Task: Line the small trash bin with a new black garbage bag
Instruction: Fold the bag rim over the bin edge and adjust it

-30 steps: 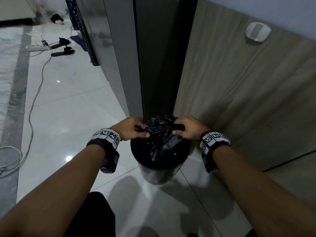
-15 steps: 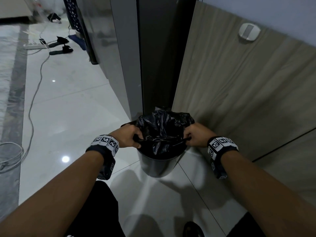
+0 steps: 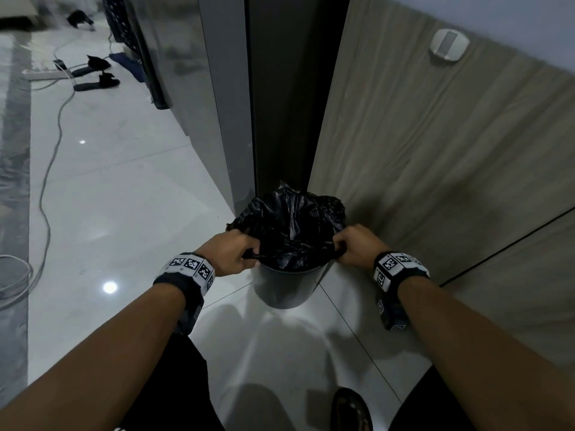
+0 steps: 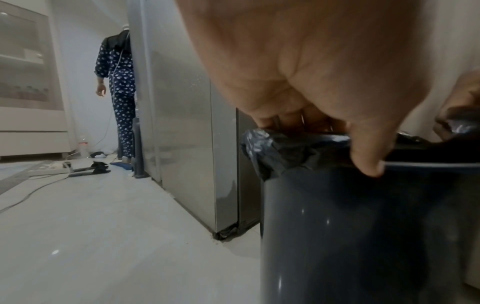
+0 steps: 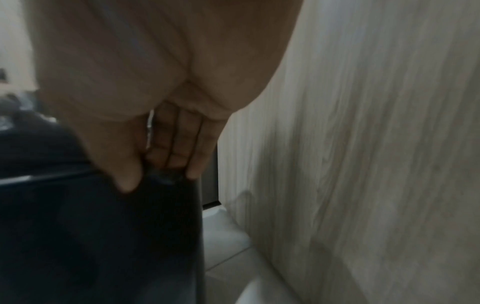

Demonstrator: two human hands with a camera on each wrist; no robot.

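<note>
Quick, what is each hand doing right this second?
Left hand: closed, gripping the edge of the black garbage bag at the bin rim.
Right hand: closed, gripping the bag's opposite edge at the rim.

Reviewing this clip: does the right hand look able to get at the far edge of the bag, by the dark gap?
Probably yes. The right hand grips the garbage bag at the bin rim; the bunched far edge lies uncovered just beyond, though the wood panel stands close.

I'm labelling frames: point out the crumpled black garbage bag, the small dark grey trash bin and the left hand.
Black garbage bag (image 3: 292, 219), head view, crumpled top.
Grey trash bin (image 4: 363, 226), left wrist view, outer wall.
Left hand (image 3: 228, 251), head view, back of hand.
</note>
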